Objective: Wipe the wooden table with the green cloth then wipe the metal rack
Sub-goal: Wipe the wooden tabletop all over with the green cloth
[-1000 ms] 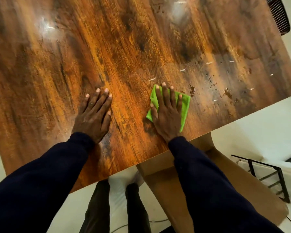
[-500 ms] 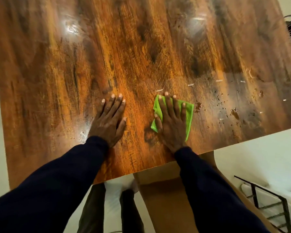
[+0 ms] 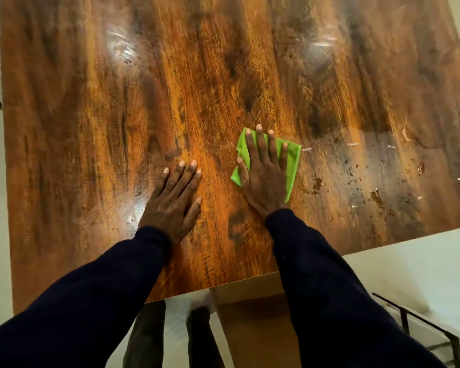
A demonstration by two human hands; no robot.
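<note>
my right hand (image 3: 263, 179) is pressing flat, fingers straight and spread, on the green cloth (image 3: 290, 166), which is lying folded on the wooden table (image 3: 91, 102) near its front edge, while my left hand (image 3: 173, 200) is resting open and empty, palm down on the bare wood just beside it. to the right of the cloth, drops and small white flecks (image 3: 369, 192) are sitting on the tabletop, and a black metal rack (image 3: 430, 330) is standing on the floor at lower right.
</note>
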